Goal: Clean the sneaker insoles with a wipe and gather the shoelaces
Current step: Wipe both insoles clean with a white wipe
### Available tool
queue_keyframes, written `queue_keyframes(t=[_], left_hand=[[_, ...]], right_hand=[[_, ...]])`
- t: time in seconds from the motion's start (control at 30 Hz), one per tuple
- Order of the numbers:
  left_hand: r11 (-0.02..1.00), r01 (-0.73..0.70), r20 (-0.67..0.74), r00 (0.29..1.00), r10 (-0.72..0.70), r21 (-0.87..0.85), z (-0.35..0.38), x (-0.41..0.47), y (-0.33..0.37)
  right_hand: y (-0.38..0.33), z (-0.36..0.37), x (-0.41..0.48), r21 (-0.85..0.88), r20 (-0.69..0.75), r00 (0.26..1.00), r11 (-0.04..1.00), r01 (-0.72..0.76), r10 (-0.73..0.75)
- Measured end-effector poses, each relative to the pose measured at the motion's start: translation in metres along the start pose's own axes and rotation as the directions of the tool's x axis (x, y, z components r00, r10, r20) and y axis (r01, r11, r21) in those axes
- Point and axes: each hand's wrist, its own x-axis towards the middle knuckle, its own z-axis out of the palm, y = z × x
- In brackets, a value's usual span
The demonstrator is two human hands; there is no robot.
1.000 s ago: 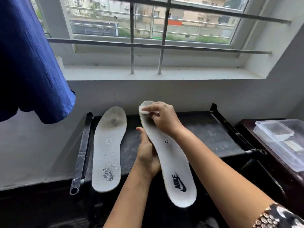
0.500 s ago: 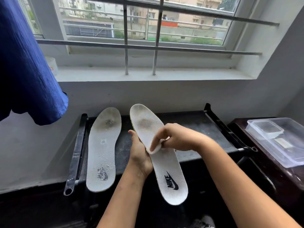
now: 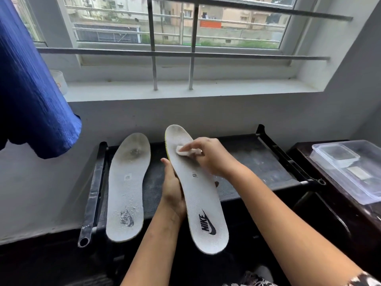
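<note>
A person's right hand point(image 3: 210, 156) presses a small folded white wipe point(image 3: 186, 152) against the toe half of a white sneaker insole point(image 3: 198, 195), its fingers point(image 3: 188, 147) closed over the wipe, while the left hand point(image 3: 173, 190) cradles the insole from beneath at mid-length, fingers curled around its left edge. The held insole tilts up off a dark rack point(image 3: 257, 162) below a barred window point(image 3: 175, 27), its printed logo at the heel end nearest the camera. The second insole point(image 3: 126, 188) lies flat on the rack just to the left, grey with grime at the toe and flaked at its logo, its heel overhanging the rack's front edge. The step in hand appears to be wiping the first insole; the toe area looks lightly soiled, so the next stroke likely calls for firm pressure along its length, with the left hand bracing the flexible foam. No shoelaces are in view, so that part of the task seems not yet begun. A blue cloth point(image 3: 35, 79) hangs at the left and a clear plastic box point(image 3: 350, 168) sits on a dark tabletop point(image 3: 305, 149) at the right, well apart from the hands; open rack remains to the right of the held insole.
</note>
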Motion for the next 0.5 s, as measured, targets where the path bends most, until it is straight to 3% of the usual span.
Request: queue_keyframes(t=[0.37,0.5], left_hand=[[0.994,-0.068,-0.057,0.996,0.073,0.084,-0.008,0.003,0.002],[0.994,-0.099,-0.121,0.988,0.093,-0.041,-0.011,0.003,0.001]], right_hand=[[-0.007,0.004,-0.087,0.073,0.082,0.976,0.978,0.198,-0.204],[-0.008,-0.008,-0.113,0.087,0.235,0.961,0.988,0.129,-0.146]])
